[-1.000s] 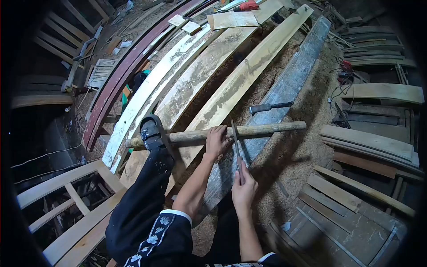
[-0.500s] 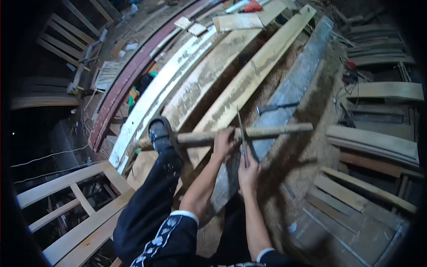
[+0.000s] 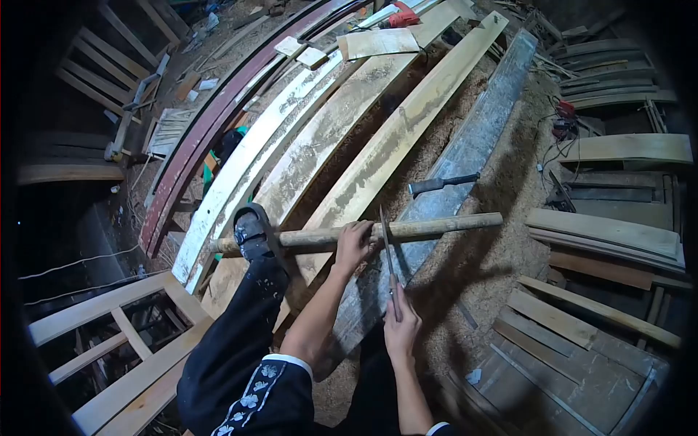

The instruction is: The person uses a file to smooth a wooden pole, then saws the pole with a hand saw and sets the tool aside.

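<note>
A long round wooden pole lies crosswise over the planks. My left hand is closed over its middle, just left of a handsaw. The saw's narrow blade crosses the pole, its tip pointing away from me. Closer to my body, my right hand is wrapped around the saw handle. A foot in a dark clog rests on the pole's left part. Whether the blade has cut into the wood is too small to tell. Beyond the pole, a dark-handled tool lies on a grey board.
Several long planks stretch away ahead, beside a dark red beam. A red power tool lies at the far end. Wooden frames stand at left, stacked boards at right. Sawdust covers the ground.
My right hand has drawn the saw back toward my body across the pole. My left hand keeps its hold on the pole. The whole view has shifted slightly.
</note>
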Tool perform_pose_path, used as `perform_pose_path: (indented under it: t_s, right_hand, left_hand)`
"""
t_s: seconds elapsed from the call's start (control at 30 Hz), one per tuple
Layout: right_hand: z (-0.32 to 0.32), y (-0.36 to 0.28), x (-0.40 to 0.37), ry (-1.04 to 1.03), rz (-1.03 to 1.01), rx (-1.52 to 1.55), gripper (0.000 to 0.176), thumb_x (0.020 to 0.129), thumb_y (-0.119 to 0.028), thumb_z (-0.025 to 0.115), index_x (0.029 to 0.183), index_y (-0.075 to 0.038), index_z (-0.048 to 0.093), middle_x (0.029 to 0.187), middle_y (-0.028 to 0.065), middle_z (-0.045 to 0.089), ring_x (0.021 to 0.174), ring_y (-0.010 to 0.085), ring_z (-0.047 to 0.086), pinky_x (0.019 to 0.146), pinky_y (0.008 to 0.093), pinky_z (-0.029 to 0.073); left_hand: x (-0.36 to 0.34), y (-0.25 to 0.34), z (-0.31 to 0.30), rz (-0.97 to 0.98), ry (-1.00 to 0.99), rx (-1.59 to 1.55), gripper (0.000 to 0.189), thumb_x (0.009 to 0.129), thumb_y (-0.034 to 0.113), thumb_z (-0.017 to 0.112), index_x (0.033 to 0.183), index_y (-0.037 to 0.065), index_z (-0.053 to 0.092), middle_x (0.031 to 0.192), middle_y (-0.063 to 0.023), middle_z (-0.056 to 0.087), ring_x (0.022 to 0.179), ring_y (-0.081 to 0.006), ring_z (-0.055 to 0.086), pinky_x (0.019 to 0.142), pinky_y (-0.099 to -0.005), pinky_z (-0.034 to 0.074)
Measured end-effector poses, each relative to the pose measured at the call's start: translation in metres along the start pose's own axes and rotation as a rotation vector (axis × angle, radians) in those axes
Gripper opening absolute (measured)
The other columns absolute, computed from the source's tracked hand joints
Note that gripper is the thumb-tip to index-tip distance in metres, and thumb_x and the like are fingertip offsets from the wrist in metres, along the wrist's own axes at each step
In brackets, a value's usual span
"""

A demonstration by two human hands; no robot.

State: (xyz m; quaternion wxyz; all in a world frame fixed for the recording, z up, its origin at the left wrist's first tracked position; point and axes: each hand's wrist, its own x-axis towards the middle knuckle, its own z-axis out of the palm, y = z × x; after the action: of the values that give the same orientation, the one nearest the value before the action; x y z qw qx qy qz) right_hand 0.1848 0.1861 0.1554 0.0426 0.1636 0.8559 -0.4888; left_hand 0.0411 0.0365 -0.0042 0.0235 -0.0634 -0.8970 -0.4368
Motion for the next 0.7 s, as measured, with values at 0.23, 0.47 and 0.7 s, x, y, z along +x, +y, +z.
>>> perform_pose_path:
  t_s: [0.23,0.47,0.7]
  right_hand:
    - [0.032,-0.006,0.046,0.035,0.019,-0.059,0.041,0.097,-0.001,0.064,0.138,0.003,0.062,0.129,0.0245,0.069,0.118,0.0356,0.07,0.097,0.0402,0.055]
    - [0.019,0.006,0.006,0.06,-0.033,-0.065,0.044,0.096,0.003,0.062,0.14,0.0,0.061,0.131,0.023,0.069,0.118,0.0406,0.068,0.096,0.0425,0.055]
    - [0.017,-0.003,0.02,0.024,0.05,-0.05,0.042,0.096,-0.002,0.064,0.138,0.003,0.062,0.128,0.0269,0.068,0.118,0.0397,0.069,0.097,0.0419,0.055]
  left_hand:
    - [0.0,0.001,0.003,-0.019,0.05,0.06,0.05,0.079,0.024,0.081,0.123,0.004,0.069,0.124,-0.0151,0.071,0.115,-0.0382,0.063,0.103,-0.0486,0.047]
    - [-0.02,0.002,0.006,-0.032,-0.026,0.005,0.053,0.081,0.026,0.079,0.128,0.005,0.068,0.127,-0.0168,0.07,0.119,-0.0381,0.061,0.106,-0.0489,0.044]
    - [-0.015,0.004,-0.002,0.015,-0.035,0.008,0.052,0.083,0.024,0.079,0.129,0.004,0.068,0.128,-0.0186,0.069,0.12,-0.0415,0.061,0.107,-0.0493,0.045]
